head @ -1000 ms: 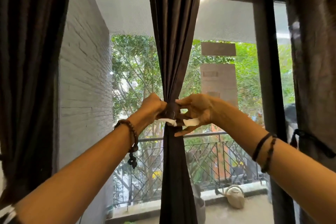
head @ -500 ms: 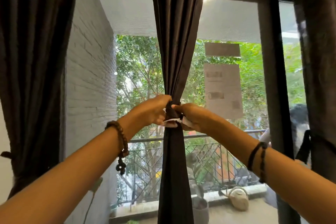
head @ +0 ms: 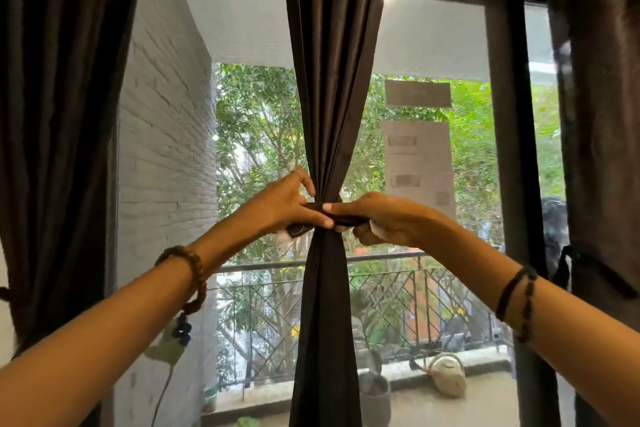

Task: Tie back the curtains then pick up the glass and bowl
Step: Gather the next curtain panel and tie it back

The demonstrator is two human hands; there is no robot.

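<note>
Left hand (head: 287, 204) is at the pinch point of the middle curtain (head: 332, 80), fingers closed on one end of a dark tie (head: 313, 218) that runs across the gathered cloth. Right hand (head: 377, 218) meets it from the other side, fingers clenched on the opposite end of the same tie; a pale scrap shows under both hands, and what it is cannot be told. Both hands touch the curtain at mid-height. Above the tie the cloth spreads wide toward the top of the frame; below it hangs in a narrow column.

Left curtain (head: 62, 114) hangs at the frame's left edge. Right curtain (head: 602, 114) hangs at the right edge, with a dark tie-back (head: 588, 270) around it.

Left wrist carries a brown bead bracelet (head: 194, 274); right wrist carries two dark cords (head: 516, 291).

Behind the glass: a white brick wall (head: 166, 149), a metal railing (head: 381, 288), trees, and a pale watering can (head: 446, 374) on the balcony floor. Two papers (head: 419, 156) are stuck to the pane right of the middle curtain.

Glass and bowl are not in view.
</note>
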